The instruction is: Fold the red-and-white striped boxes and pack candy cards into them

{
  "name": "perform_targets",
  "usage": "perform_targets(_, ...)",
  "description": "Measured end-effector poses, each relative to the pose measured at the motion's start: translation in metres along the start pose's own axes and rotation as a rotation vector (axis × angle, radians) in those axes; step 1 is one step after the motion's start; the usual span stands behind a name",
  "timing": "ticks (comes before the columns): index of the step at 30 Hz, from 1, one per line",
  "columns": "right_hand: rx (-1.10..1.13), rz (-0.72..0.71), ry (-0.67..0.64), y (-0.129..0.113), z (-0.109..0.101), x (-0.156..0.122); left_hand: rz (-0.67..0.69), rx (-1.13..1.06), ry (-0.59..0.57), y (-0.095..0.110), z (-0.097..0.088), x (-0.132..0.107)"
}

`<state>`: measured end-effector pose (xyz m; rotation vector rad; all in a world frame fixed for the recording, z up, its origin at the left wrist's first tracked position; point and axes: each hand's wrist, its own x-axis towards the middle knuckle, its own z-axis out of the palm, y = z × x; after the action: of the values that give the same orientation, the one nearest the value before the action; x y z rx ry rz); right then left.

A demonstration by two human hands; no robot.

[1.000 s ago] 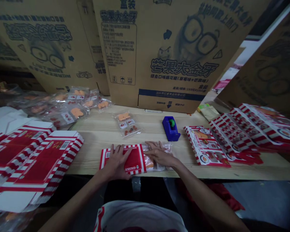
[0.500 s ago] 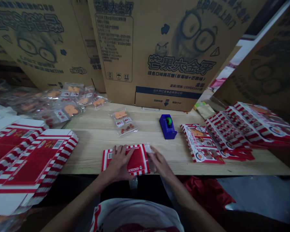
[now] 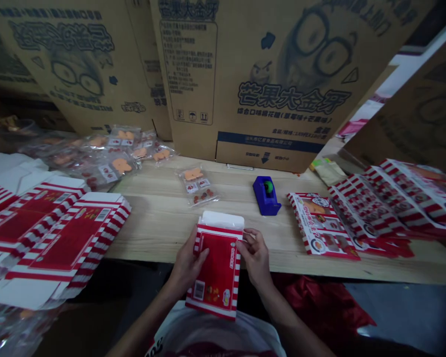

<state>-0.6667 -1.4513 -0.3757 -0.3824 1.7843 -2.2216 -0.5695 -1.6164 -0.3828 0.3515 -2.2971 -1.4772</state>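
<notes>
At 9 o'clock lie stacks of flattened striped cartons [image 3: 78, 238]. The left hand [image 3: 188, 265] grips the left edge of a red-and-white striped carton [image 3: 217, 270], thumb on its red face. The carton sits between the hands, its long axis running 12 to 6 o'clock, white flap pointing to 12, lower end past the table edge. The right hand [image 3: 254, 255] holds its right edge. A blue tape dispenser [image 3: 265, 196] stands at 1 o'clock, striped boxes [image 3: 379, 208] at 3 o'clock
</notes>
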Motion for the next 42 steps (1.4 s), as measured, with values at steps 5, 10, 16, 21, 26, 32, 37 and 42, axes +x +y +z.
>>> perform_targets(5,-0.170,0.001,-0.045,0.002,-0.021,-0.010,-0.170,-0.576,-0.196,-0.007,-0.005,-0.009)
perform_targets(10,-0.313,-0.025,-0.056,0.007,-0.024,-0.013,-0.284,-0.768,-0.198,0.001,-0.003,-0.006)
perform_targets(16,-0.225,-0.037,-0.003,-0.001,-0.012,-0.002,-0.264,-0.553,0.060,-0.003,0.011,0.008)
perform_targets(21,-0.085,0.089,-0.133,-0.008,-0.009,0.001,-0.238,-0.670,0.001,-0.001,0.002,0.010)
perform_targets(26,-0.246,-0.057,-0.184,-0.006,-0.016,0.001,-0.201,-0.633,-0.162,-0.005,-0.013,0.014)
perform_targets(32,-0.408,-0.079,-0.302,-0.015,-0.016,0.002,0.008,-0.254,-0.216,-0.005,-0.033,0.015)
perform_targets(37,-0.517,-0.029,-0.347,-0.030,-0.009,0.020,-0.067,-0.246,-0.277,-0.002,-0.048,0.029)
perform_targets(42,-0.589,-0.016,-0.405,-0.045,-0.001,0.038,-0.236,-0.452,-0.404,0.005,-0.057,0.049)
